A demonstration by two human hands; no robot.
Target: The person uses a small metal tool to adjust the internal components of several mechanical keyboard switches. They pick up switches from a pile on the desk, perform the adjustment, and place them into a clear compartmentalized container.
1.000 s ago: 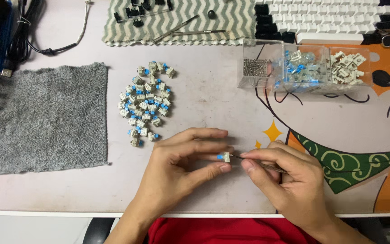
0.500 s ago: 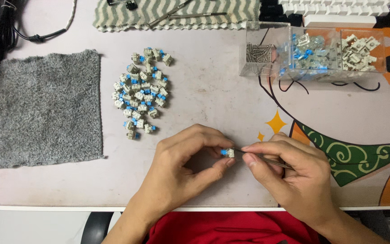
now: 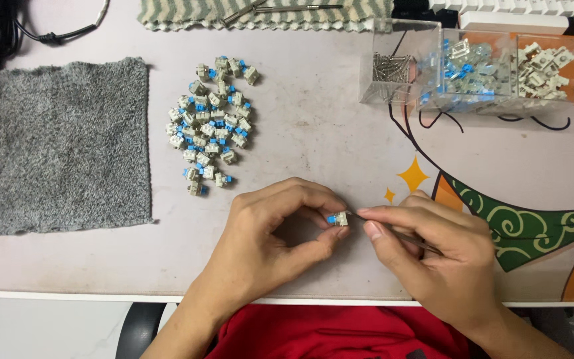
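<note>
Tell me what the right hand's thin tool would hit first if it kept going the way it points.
The right hand aims its thin metal tool leftward, its tip already at the small blue-and-grey switch pinched in the left hand. It would meet that switch first, then probably the left fingertips behind it.

From the pile of switches we find the grey mat to its left, the clear compartment box to its right, the striped cloth behind, and both hands in front.
</note>
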